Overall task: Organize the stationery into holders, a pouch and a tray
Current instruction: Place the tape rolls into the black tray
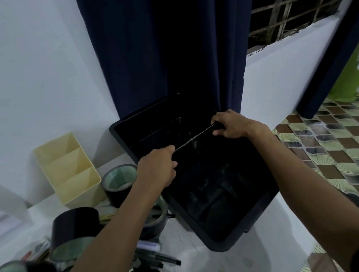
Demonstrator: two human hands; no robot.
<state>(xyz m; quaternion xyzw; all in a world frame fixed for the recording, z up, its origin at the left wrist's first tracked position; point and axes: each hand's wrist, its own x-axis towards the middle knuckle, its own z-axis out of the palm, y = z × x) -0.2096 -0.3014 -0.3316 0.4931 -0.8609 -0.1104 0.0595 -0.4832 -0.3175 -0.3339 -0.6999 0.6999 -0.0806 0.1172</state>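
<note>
Gripping black tray [117, 130], left hand [159, 168], right hand [232, 124]

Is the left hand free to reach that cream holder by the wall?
Probably not yet: the left hand grips a thin black bar over the black tray, with the right hand. The cream holder stands unobstructed nearby.

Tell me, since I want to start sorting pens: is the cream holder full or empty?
Empty. The cream holder stands upright beside the black tray, and all three compartments show only bare inner walls.
</note>
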